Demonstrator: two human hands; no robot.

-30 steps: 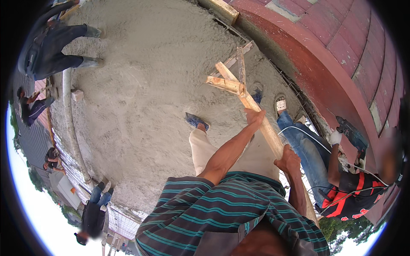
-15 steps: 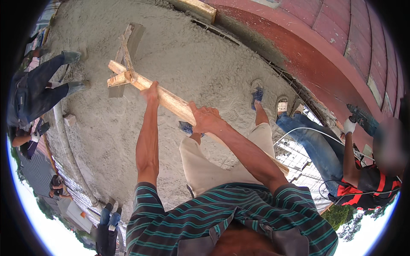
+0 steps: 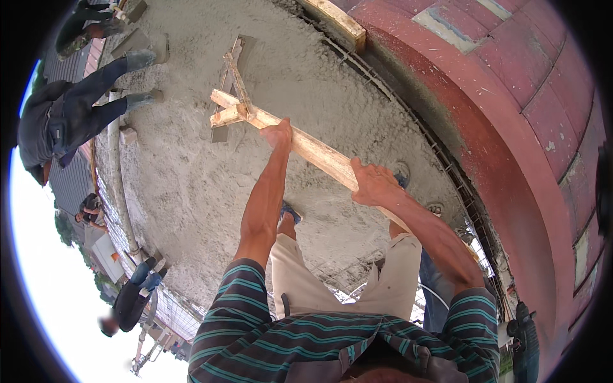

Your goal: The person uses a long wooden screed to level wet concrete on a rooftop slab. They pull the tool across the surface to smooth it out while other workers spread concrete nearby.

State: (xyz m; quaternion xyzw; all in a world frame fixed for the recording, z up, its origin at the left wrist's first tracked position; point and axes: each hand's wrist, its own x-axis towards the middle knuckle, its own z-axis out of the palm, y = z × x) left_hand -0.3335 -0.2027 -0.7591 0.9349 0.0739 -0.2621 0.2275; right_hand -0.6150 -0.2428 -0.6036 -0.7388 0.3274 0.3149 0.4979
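A wooden spreading tool with a long timber handle (image 3: 319, 153) slants across wet grey concrete (image 3: 191, 191). My left hand (image 3: 278, 134) is wrapped round the handle close to its head. Farther back along it, my right hand (image 3: 373, 183) grips the same handle, knuckles up. At the far end a flat board (image 3: 219, 134) is fixed crosswise, with a thin wooden brace (image 3: 237, 80) running to the handle. The board rests on the concrete. My right forearm hides the handle's rear end.
Curved red masonry (image 3: 511, 140) borders the right, with exposed rebar (image 3: 440, 153) along its foot. A timber length (image 3: 335, 22) lies at the top. At left, a person in boots (image 3: 70, 118) bends over near a thick hose (image 3: 115, 172). A dark power tool (image 3: 527, 345) shows lower right.
The view has swung, so the tool and both hands sit farther right in the picture. Both hands keep their grip. The co-worker at right has mostly left the view.
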